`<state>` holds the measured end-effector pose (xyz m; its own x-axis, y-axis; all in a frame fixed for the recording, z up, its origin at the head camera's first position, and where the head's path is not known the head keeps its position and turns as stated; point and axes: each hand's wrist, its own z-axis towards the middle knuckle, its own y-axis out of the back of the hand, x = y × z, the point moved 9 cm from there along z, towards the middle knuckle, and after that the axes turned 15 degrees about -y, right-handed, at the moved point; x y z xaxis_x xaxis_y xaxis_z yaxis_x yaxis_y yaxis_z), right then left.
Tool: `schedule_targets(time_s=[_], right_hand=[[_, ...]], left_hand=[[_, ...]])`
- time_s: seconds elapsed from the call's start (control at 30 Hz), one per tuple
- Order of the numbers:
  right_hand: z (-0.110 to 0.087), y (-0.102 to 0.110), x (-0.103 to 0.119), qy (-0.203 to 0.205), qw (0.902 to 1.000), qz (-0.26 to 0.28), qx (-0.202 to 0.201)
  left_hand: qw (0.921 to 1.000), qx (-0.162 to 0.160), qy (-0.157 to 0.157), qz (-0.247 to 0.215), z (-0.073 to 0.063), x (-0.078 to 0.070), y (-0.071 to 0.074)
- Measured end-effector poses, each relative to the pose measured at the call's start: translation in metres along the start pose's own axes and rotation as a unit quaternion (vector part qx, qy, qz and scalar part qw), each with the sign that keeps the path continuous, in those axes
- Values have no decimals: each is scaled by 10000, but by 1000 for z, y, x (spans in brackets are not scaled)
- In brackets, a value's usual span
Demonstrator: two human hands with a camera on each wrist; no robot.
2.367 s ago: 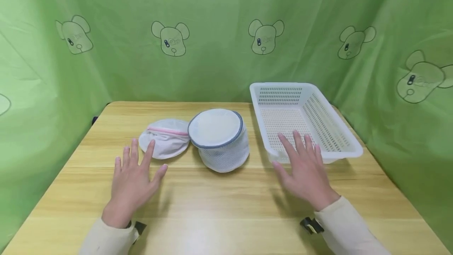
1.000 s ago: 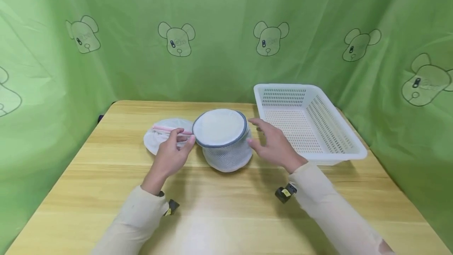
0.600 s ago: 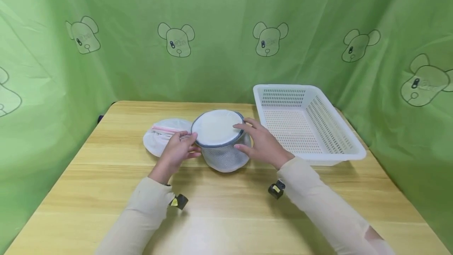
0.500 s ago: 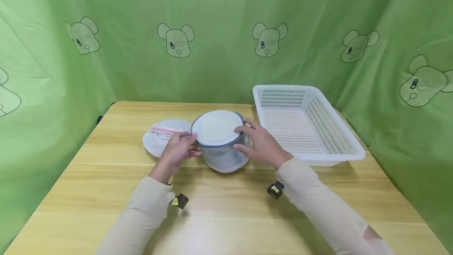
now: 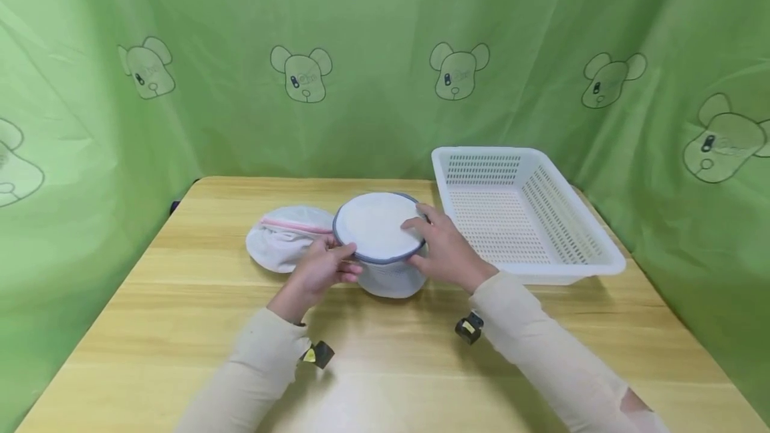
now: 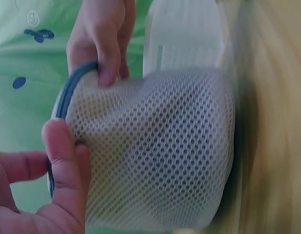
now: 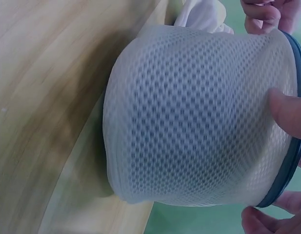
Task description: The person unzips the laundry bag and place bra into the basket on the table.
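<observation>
A round white mesh laundry bag [image 5: 375, 222] with a blue-grey rim stands upright in the middle of the table, its flat white top facing up. My left hand [image 5: 320, 271] pinches the rim at the near left, thumb on the outside of the mesh [image 6: 155, 151] in the left wrist view. On the right side my right hand [image 5: 448, 247] grips the same rim, fingers over the top and thumb against the mesh [image 7: 199, 117]. Just left of it lies a flatter white laundry bag [image 5: 273, 249] with a pink zip strip, partly hidden behind my left hand.
A white slotted plastic basket [image 5: 493, 219] stands at the back right with nothing in it, close beside my right hand. The wooden table [image 5: 391, 379] is bounded by a green curtain [image 5: 373, 132] printed with bear heads at the back and both sides.
Both hands have come inward from spread over the table and taken hold of the mesh bag's rim. In the last half second the bag's top has shifted slightly right and toward me.
</observation>
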<state>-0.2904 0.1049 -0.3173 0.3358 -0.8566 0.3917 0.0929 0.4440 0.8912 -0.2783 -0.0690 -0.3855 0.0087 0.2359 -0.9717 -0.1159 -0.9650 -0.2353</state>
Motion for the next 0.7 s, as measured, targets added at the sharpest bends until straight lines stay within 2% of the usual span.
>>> schedule_targets(time_s=[0.2, 0.3, 0.47, 0.57, 0.7], right_hand=[[-2, -1, 6, 65, 9997, -225, 6], [-5, -3, 11, 149, 9996, -231, 54], [-13, -4, 25, 883, 9960, -138, -25], [-17, -2, 30, 1226, 9922, 12, -208], [-16, 9, 30, 1443, 9863, 555, -575]], left_hand=[[9995, -119, -103, -279, -3, 1, -13], [9990, -77, -190, -395, -4, 1, -22], [9985, 316, -196, -402, -7, 3, -38], [9983, 389, -254, -361, -8, 4, -40], [9982, 163, -315, -480, -6, 7, -30]])
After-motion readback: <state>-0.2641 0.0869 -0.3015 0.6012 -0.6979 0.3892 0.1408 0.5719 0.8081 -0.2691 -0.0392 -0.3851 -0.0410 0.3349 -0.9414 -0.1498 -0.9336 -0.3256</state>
